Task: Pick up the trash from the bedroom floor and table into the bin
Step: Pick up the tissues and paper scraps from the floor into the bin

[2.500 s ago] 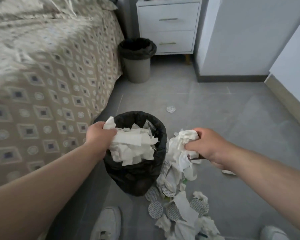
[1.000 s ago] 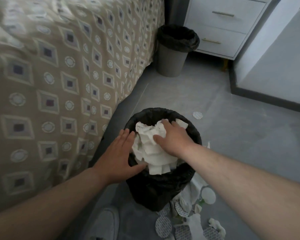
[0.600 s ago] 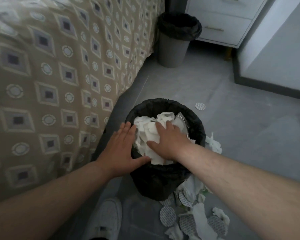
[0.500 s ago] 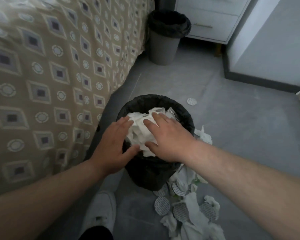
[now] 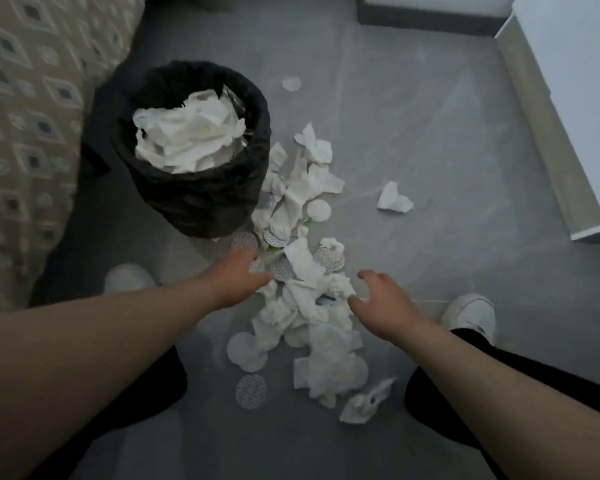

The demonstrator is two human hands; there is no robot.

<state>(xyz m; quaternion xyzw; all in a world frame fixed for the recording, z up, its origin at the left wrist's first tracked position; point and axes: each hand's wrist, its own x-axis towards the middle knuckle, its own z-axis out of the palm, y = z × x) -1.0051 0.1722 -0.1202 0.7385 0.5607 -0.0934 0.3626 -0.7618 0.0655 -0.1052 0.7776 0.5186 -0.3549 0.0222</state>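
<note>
Trash [image 5: 307, 301] between left hand [image 5: 234, 277], right hand [image 5: 383, 301]

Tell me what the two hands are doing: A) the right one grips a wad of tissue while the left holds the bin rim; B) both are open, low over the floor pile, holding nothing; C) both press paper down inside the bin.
B: the left hand and right hand have loose, spread fingers at either side of the paper pile on the floor, gripping nothing, clear of the bin.
</note>
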